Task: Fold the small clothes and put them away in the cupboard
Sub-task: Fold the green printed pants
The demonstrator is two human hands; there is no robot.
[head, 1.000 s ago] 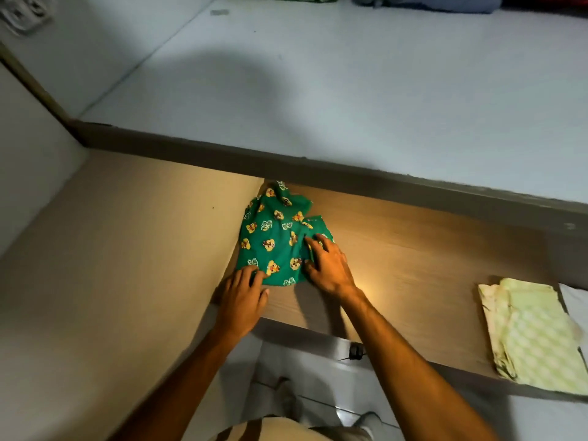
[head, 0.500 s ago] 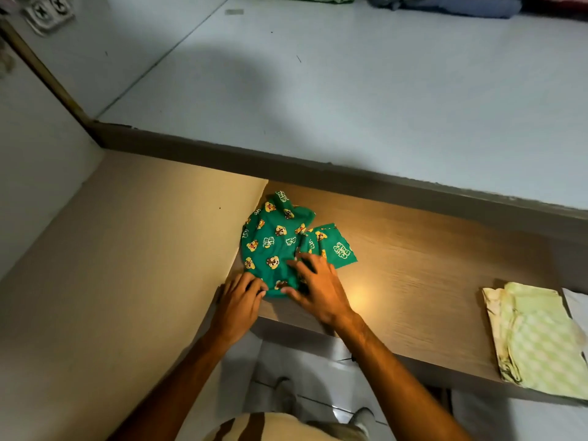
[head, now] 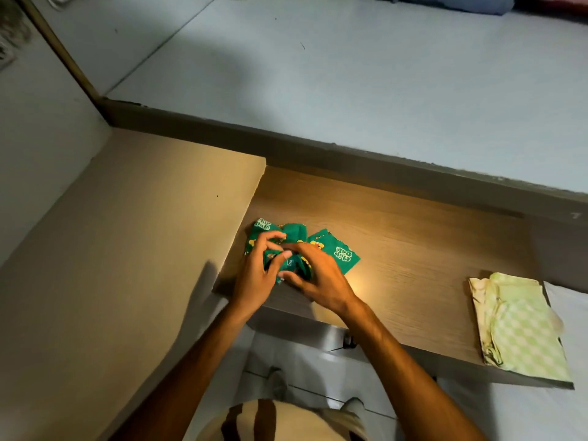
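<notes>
The green printed garment (head: 337, 253) lies bunched on the wooden shelf (head: 413, 265), under both hands. The left hand (head: 254, 275) and right hand (head: 321, 278) pinch its middle; flatten it first, then fold edges squarely.

Bunched green printed garment (head: 334, 249) on shelf (head: 413, 265)

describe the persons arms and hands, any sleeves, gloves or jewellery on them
Both forearms are bare up to the frame edge: no sleeves in view. The left hand and right hand wear no gloves, and no rings, watch or bracelet show on the fingers or wrists.
</notes>
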